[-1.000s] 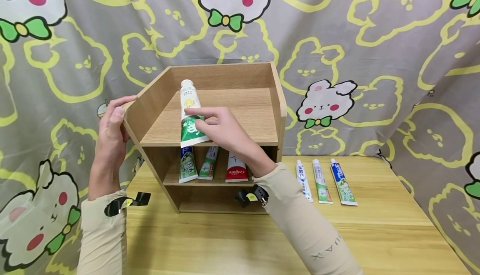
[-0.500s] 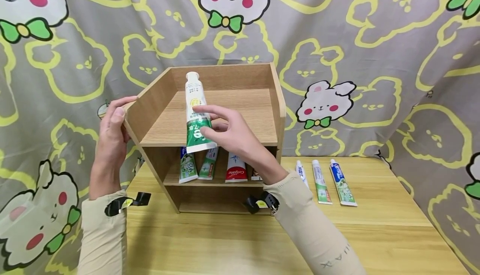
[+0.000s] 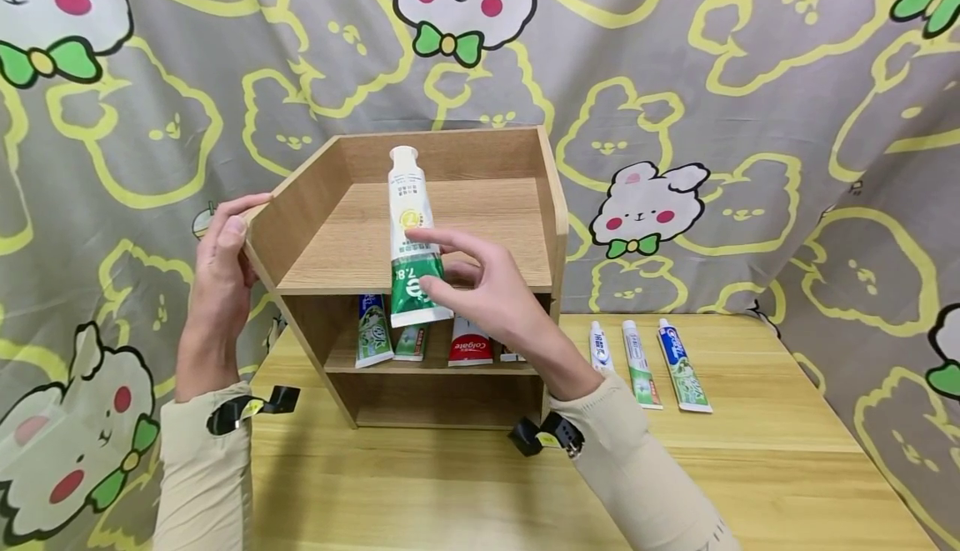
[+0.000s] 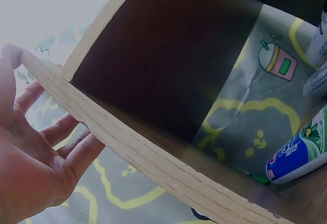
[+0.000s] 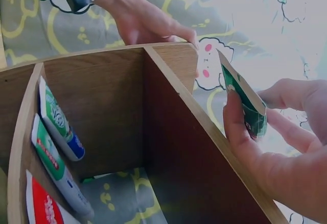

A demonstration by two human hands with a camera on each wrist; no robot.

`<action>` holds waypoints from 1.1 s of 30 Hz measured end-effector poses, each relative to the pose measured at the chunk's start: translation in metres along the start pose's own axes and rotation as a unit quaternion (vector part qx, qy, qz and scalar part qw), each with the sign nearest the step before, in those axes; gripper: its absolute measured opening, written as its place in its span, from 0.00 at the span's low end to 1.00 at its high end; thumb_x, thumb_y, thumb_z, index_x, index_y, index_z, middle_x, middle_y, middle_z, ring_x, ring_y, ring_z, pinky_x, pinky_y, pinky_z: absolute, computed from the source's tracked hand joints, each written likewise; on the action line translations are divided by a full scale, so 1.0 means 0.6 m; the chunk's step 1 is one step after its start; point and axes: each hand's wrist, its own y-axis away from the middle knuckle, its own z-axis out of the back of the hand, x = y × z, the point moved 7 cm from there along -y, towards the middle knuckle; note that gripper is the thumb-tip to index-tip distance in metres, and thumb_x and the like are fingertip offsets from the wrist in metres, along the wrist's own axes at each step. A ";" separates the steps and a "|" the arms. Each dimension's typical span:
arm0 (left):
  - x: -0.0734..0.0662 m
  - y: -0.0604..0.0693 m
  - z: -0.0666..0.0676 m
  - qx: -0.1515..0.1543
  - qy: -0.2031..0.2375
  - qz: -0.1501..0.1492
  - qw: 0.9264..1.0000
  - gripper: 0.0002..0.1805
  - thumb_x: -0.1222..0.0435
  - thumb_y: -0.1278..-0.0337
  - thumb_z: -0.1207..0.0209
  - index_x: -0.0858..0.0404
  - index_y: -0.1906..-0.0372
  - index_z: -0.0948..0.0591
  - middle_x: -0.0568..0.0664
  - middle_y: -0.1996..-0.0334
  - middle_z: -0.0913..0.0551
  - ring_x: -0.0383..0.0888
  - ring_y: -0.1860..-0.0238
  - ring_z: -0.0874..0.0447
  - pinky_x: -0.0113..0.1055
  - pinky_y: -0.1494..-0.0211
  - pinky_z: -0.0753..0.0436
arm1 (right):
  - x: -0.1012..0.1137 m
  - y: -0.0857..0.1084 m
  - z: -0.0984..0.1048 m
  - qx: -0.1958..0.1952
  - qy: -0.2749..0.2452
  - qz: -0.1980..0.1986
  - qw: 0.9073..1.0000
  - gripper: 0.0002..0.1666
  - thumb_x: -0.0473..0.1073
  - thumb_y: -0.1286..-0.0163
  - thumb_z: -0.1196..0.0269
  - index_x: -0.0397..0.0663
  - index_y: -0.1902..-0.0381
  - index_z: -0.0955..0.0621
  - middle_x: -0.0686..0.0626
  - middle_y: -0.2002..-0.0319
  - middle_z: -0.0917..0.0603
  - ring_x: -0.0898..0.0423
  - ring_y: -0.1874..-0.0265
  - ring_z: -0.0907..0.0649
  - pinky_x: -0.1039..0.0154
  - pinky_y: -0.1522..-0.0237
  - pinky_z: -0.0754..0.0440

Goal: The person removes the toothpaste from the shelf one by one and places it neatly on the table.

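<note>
My right hand [image 3: 495, 288] pinches a white and green toothpaste tube [image 3: 408, 226], cap pointing up and away, in front of the top shelf. In the right wrist view its green flat end [image 5: 248, 101] shows between thumb and fingers. My left hand [image 3: 221, 267] holds the left side panel of a wooden shelf unit [image 3: 300, 217]; in the left wrist view the fingers lie along the panel's outer face. On the middle shelf lie a blue and green tube [image 3: 372, 334], a green and white tube [image 3: 410, 343], a red Colgate tube [image 3: 471, 343] and another, mostly hidden, behind the right hand.
Three more toothpaste tubes lie on the wooden table [image 3: 757, 418] to the right: a slim white one [image 3: 600, 347], a white and green one [image 3: 641, 368] and a blue and green one [image 3: 684, 368]. A patterned curtain [image 3: 645, 51] hangs behind the unit.
My right hand has moved to the right and slightly toward me with the tube, which now overlaps the tubes below differently. The left hand stays on the side panel.
</note>
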 end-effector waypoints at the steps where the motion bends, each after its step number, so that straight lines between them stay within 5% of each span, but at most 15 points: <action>1: 0.000 0.000 0.000 0.000 0.000 0.000 1.000 0.24 0.57 0.28 0.52 0.62 0.35 0.20 0.61 0.51 0.26 0.53 0.63 0.27 0.33 0.71 0.27 | 0.000 0.004 0.002 -0.002 -0.002 0.001 1.000 0.29 0.31 0.29 0.38 0.52 0.32 0.22 0.50 0.38 0.21 0.51 0.49 0.13 0.57 0.54 0.15; 20: -0.003 -0.002 0.001 0.006 0.012 -0.013 1.000 0.24 0.58 0.30 0.51 0.62 0.36 0.20 0.61 0.50 0.26 0.53 0.60 0.27 0.34 0.70 0.26 | 0.025 0.075 0.029 -0.041 0.036 0.046 0.997 0.27 0.29 0.32 0.35 0.48 0.36 0.19 0.51 0.37 0.21 0.50 0.44 0.16 0.54 0.48 0.16; 33: 0.000 0.000 0.002 0.000 0.004 -0.011 1.000 0.24 0.58 0.29 0.52 0.62 0.36 0.20 0.61 0.53 0.26 0.52 0.65 0.28 0.33 0.74 0.31 | 0.013 0.133 0.066 -0.050 0.029 0.063 0.996 0.29 0.22 0.35 0.35 0.42 0.36 0.20 0.45 0.41 0.22 0.46 0.51 0.18 0.60 0.54 0.14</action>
